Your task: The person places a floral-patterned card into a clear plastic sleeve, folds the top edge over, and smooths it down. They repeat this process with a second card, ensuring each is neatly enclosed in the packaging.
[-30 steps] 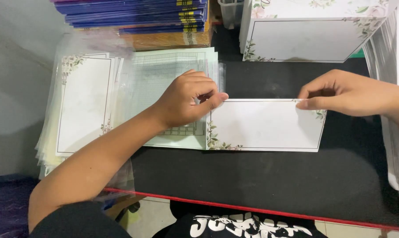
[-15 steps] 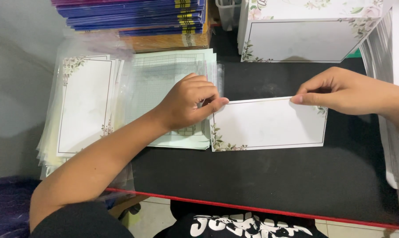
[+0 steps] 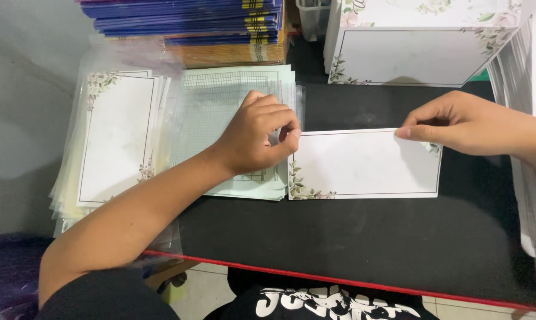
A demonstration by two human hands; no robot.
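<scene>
A white card (image 3: pixel 362 166) with a thin dark border and leafy corner prints lies flat on the black table (image 3: pixel 362 249). My left hand (image 3: pixel 259 136) pinches the card's upper left edge between thumb and fingers, resting over a pale green stack of gridded sheets (image 3: pixel 232 106). My right hand (image 3: pixel 463 124) presses thumb and fingertips on the card's upper right corner.
A stack of floral cards in clear sleeves (image 3: pixel 117 139) lies at the left. Blue and orange books (image 3: pixel 208 24) are piled at the back. A white floral box (image 3: pixel 416 47) stands behind the card. White paper stacks (image 3: pixel 531 148) line the right edge.
The card has shifted slightly; both hands stay on its top corners with the fingers adjusting their pinch. The view has moved a little.
</scene>
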